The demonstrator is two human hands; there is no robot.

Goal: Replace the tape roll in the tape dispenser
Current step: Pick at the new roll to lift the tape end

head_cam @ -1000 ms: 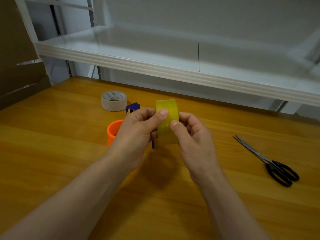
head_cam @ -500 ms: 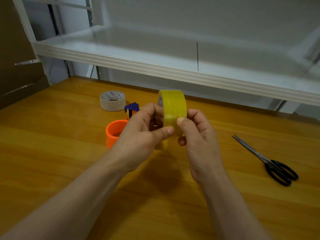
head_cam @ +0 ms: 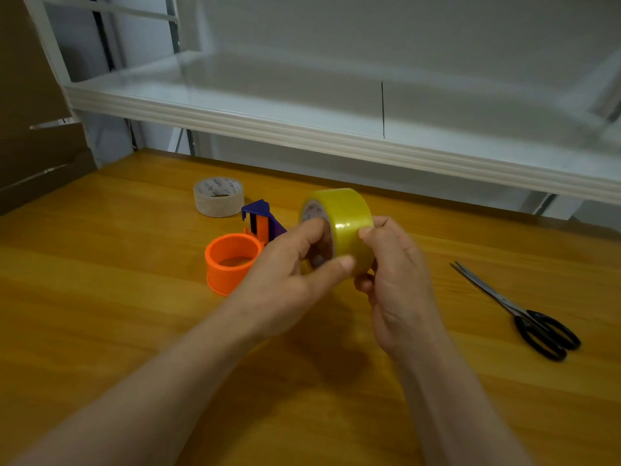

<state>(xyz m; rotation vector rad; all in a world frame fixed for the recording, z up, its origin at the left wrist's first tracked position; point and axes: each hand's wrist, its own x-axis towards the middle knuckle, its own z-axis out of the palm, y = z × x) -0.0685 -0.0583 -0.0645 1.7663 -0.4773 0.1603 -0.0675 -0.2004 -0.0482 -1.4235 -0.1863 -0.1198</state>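
I hold a yellowish clear tape roll (head_cam: 349,223) upright above the wooden table (head_cam: 100,297), its open side turned left. My left hand (head_cam: 285,280) grips it with fingers in the core and the thumb on the outer face. My right hand (head_cam: 396,274) pinches the outer face from the right. The tape dispenser (head_cam: 235,257), with an orange round hub and a blue cutter end, lies on the table just left of my left hand, its hub bare. A near-spent whitish tape roll (head_cam: 218,196) lies flat behind the dispenser.
Black-handled scissors (head_cam: 524,314) lie on the table to the right, blades pointing up-left. A white shelf edge (head_cam: 302,129) overhangs the back of the table. Brown cardboard (head_cam: 33,146) stands at the far left.
Both hands have lifted the yellow roll a little higher and turned it, so its open side now shows on the left. The dispenser's blue end has come into view.
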